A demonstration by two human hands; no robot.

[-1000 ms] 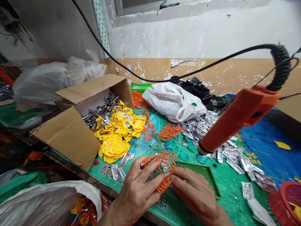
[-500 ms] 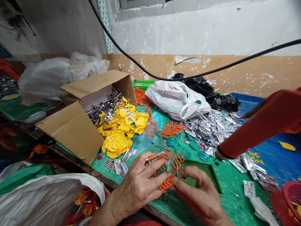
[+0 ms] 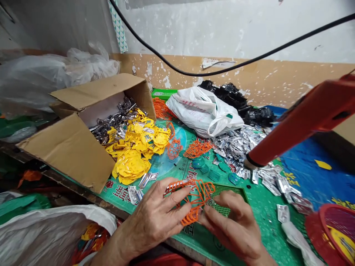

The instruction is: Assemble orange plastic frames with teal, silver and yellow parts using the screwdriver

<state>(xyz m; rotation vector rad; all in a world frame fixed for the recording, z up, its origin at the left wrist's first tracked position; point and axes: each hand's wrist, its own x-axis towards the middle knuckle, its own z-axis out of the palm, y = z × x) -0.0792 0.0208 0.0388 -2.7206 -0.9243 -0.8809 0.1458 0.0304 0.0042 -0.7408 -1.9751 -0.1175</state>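
My left hand (image 3: 155, 212) is closed around an orange openwork plastic piece (image 3: 194, 196), with its fingers across the frame's bars. Beside the right edge of that piece is my right hand (image 3: 235, 227), its fingers curled and the thumb close to the lower corner. What the right fingertips pinch is too small to make out. Just behind the right fingers lies a shallow green perforated tray (image 3: 246, 196), with small metallic bits near its left side. More orange openwork pieces (image 3: 197, 148) and dark green translucent parts (image 3: 214, 175) lie farther back.
A cardboard box (image 3: 69, 147) spills yellow plastic parts (image 3: 131, 166) and metal pieces at left. A white bag (image 3: 205, 114) stands behind, beside piled silvery packets (image 3: 241, 147). A red arm-like bar (image 3: 299, 122) slants in from the right, above a red basket (image 3: 316, 225).
The view has shifted slightly, so the surroundings sit higher and farther left. My left hand keeps hold of the orange piece, and my right fingers stay at its edge.
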